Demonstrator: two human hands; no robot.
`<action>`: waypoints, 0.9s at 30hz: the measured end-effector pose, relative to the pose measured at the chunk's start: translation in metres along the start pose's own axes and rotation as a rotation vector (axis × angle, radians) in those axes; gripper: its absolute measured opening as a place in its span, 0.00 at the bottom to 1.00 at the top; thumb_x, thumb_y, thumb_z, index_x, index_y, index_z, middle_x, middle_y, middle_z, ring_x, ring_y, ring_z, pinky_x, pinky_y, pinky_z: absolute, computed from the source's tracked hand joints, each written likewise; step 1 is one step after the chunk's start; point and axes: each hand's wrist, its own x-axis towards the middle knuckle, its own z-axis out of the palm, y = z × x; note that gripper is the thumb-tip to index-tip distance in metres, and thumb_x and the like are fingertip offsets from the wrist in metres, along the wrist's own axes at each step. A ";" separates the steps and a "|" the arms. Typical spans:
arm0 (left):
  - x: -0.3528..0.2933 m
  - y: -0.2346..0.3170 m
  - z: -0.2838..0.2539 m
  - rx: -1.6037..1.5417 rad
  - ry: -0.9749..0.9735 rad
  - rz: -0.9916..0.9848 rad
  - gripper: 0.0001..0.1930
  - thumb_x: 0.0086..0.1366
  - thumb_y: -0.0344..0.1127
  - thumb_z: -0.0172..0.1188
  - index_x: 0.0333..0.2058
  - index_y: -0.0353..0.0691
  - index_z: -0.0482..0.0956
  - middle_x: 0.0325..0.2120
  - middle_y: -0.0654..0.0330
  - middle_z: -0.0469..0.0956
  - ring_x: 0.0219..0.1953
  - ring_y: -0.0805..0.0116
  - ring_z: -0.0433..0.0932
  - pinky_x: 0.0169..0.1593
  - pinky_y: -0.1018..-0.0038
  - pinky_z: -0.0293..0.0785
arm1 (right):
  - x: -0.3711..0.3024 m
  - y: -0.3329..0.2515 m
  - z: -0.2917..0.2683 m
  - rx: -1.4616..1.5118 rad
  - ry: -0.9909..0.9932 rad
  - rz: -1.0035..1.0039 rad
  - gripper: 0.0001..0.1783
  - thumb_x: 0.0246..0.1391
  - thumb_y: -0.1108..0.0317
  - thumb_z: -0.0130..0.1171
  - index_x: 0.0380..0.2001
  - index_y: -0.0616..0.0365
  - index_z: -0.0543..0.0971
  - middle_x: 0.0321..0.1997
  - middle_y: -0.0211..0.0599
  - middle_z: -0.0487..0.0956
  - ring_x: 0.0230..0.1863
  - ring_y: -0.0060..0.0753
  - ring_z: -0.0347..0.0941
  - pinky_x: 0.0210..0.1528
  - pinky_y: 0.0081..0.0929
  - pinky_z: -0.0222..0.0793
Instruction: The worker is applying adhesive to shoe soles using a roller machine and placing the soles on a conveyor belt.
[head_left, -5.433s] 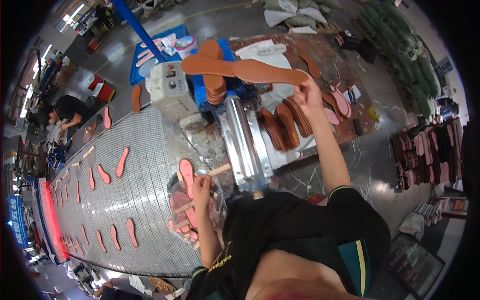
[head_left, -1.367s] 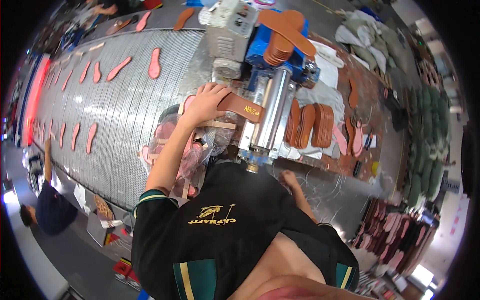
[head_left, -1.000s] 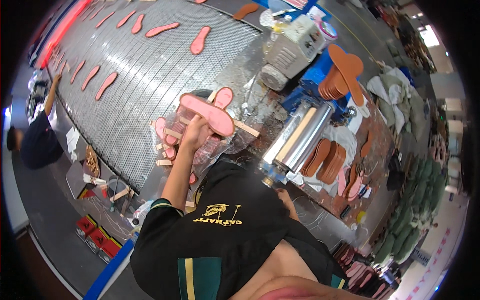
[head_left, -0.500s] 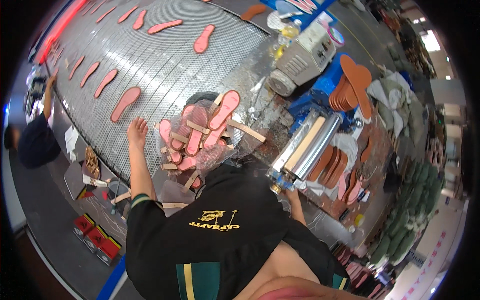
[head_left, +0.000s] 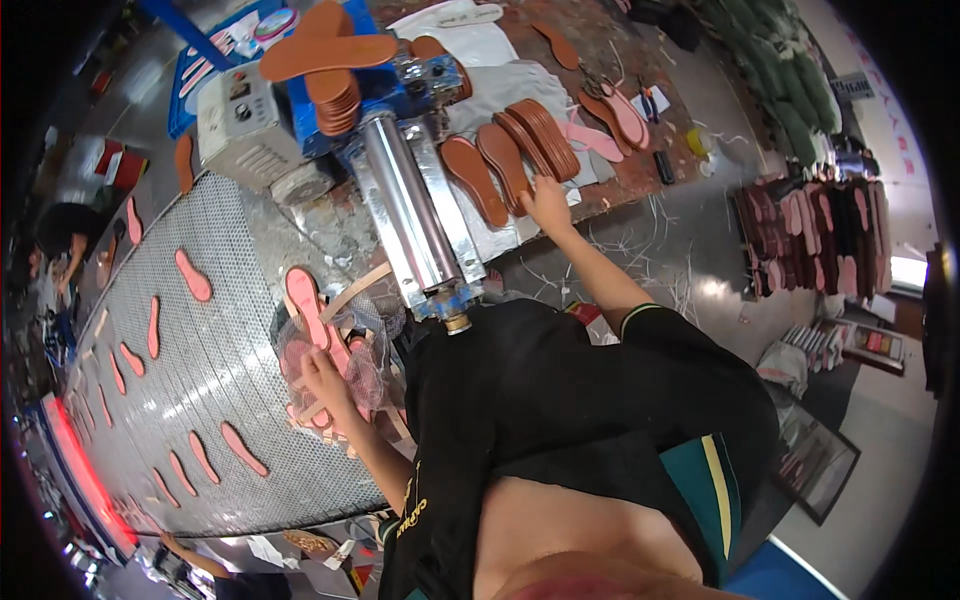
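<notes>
My right hand [head_left: 548, 207] is at the lower end of a brown shoe sole [head_left: 500, 158], its fingers closed on the edge. Beside that sole lie another brown sole [head_left: 472, 178] and a tight row of brown soles [head_left: 537, 135]. Over the pile of mesh shoe uppers [head_left: 372, 375], my left hand [head_left: 325, 380] reaches with its fingers stretched out, nothing visibly gripped. A pink insole with a brown rim [head_left: 305, 300] lies on the pile just beyond those fingers. Whether the left fingertips touch the mesh I cannot tell.
A machine with a shiny metal roller [head_left: 405, 200] stands between my hands. Behind it are a grey motor box [head_left: 245, 115] and stacked brown soles [head_left: 332, 100]. Pink soles lie along the mesh conveyor [head_left: 240, 370] at left. Pliers [head_left: 650, 103] rest on the worktable. A co-worker's arm [head_left: 195, 555] shows at lower left.
My view and body have turned right. My right hand has come out from beside the roller to the brown soles. My left hand has moved from above the conveyor to the upper pile.
</notes>
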 end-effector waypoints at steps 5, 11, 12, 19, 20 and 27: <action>-0.015 0.056 0.057 -0.038 -0.199 0.139 0.14 0.68 0.36 0.50 0.25 0.33 0.69 0.19 0.64 0.65 0.24 0.77 0.62 0.29 0.77 0.61 | 0.004 0.009 0.030 -0.016 -0.327 0.319 0.34 0.41 0.51 0.63 0.44 0.68 0.71 0.47 0.58 0.72 0.53 0.57 0.68 0.53 0.44 0.68; -0.007 0.060 0.085 0.026 -0.329 0.151 0.12 0.67 0.35 0.53 0.26 0.33 0.71 0.19 0.67 0.64 0.23 0.79 0.61 0.27 0.79 0.59 | 0.005 0.009 0.030 0.087 -0.127 0.315 0.32 0.40 0.55 0.62 0.44 0.70 0.70 0.47 0.60 0.70 0.52 0.59 0.67 0.54 0.46 0.66; -0.004 0.059 0.086 0.022 -0.355 0.136 0.11 0.67 0.34 0.53 0.27 0.33 0.72 0.19 0.67 0.66 0.23 0.79 0.62 0.27 0.79 0.59 | 0.007 0.008 0.023 0.145 0.010 0.297 0.31 0.40 0.56 0.62 0.43 0.70 0.70 0.47 0.60 0.70 0.51 0.59 0.67 0.53 0.45 0.66; 0.009 0.080 0.089 0.091 -0.408 0.108 0.10 0.64 0.29 0.54 0.42 0.32 0.77 0.34 0.59 0.79 0.37 0.74 0.74 0.41 0.79 0.69 | 0.007 0.030 -0.070 1.005 0.022 0.202 0.23 0.44 0.73 0.51 0.47 0.68 0.73 0.39 0.42 0.77 0.35 0.33 0.72 0.39 0.29 0.69; 0.014 0.083 0.088 0.093 -0.395 0.101 0.10 0.64 0.29 0.54 0.42 0.32 0.77 0.34 0.59 0.79 0.37 0.74 0.74 0.41 0.79 0.69 | 0.011 0.024 -0.088 1.281 -0.075 0.406 0.20 0.45 0.76 0.48 0.45 0.67 0.75 0.38 0.38 0.78 0.31 0.26 0.73 0.35 0.23 0.69; 0.056 0.152 0.105 0.055 -0.536 0.263 0.17 0.59 0.29 0.59 0.49 0.36 0.75 0.46 0.55 0.77 0.49 0.68 0.75 0.49 0.72 0.70 | 0.054 -0.016 -0.099 1.024 -0.224 0.041 0.17 0.47 0.74 0.45 0.38 0.66 0.80 0.33 0.35 0.80 0.31 0.27 0.75 0.35 0.24 0.70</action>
